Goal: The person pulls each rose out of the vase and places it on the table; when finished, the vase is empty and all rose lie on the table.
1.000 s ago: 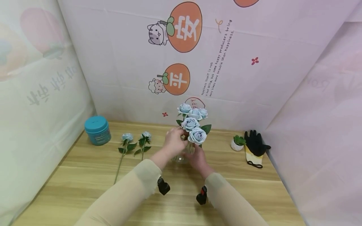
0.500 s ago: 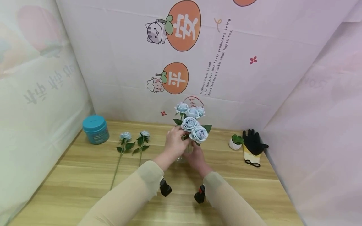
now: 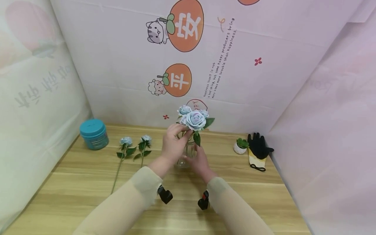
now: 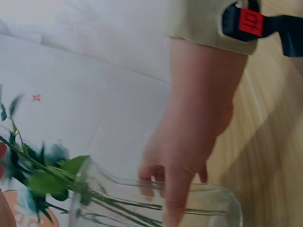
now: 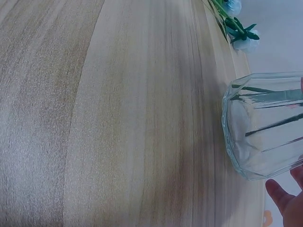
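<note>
A clear glass vase point(image 3: 183, 162) stands mid-table with green stems inside and several light-blue roses above its mouth. My left hand point(image 3: 171, 145) pinches the stem of a rose point(image 3: 195, 120) just below its bloom, over the vase mouth. A leaf point(image 3: 197, 138) hangs below that bloom. My right hand point(image 3: 202, 164) grips the vase from the right, low on its side. The left wrist view shows the right hand point(image 4: 187, 137) with its fingers round the glass and the stems point(image 4: 118, 201) slanting through. In the right wrist view the faceted vase base point(image 5: 232, 132) shows.
Two loose blue roses, one rose point(image 3: 126, 141) and another rose point(image 3: 146, 139), lie to the left. A teal tub point(image 3: 94, 133) stands at the back left. A small potted plant point(image 3: 241, 146) and a black-and-yellow work glove point(image 3: 259, 151) are at right. A printed cloth wall rises behind.
The pinched front rose has risen and shifted left with my left hand, now covering some blooms behind it. My right hand has eased lower on the vase, and more of the glass shows.
</note>
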The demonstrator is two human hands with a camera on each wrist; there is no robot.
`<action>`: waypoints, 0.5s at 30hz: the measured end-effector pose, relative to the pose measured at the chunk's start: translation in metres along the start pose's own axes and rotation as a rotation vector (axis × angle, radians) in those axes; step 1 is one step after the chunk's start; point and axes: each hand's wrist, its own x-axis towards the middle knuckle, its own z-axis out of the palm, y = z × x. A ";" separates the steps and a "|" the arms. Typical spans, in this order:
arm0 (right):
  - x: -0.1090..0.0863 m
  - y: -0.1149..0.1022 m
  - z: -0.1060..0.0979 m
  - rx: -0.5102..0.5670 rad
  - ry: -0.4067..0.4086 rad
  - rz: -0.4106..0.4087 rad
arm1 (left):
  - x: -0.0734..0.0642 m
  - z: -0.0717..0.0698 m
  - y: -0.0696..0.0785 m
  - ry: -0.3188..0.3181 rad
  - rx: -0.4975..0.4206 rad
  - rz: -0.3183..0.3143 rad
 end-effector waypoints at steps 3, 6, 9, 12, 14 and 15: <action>0.000 0.001 0.001 -0.005 0.007 -0.017 | 0.006 -0.009 0.011 0.057 -0.056 0.017; -0.001 0.000 0.001 0.002 0.007 -0.014 | 0.014 -0.020 0.022 0.137 -0.108 0.083; -0.003 -0.001 0.002 0.013 0.003 -0.005 | 0.024 -0.033 0.034 0.226 -0.152 0.161; -0.004 -0.003 0.002 0.026 -0.003 0.013 | 0.034 -0.050 0.047 0.319 -0.173 0.225; -0.005 -0.003 0.002 0.030 -0.009 0.032 | 0.040 -0.063 0.054 0.385 -0.170 0.251; -0.005 -0.004 0.002 0.034 -0.010 0.035 | 0.043 -0.069 0.056 0.414 -0.165 0.253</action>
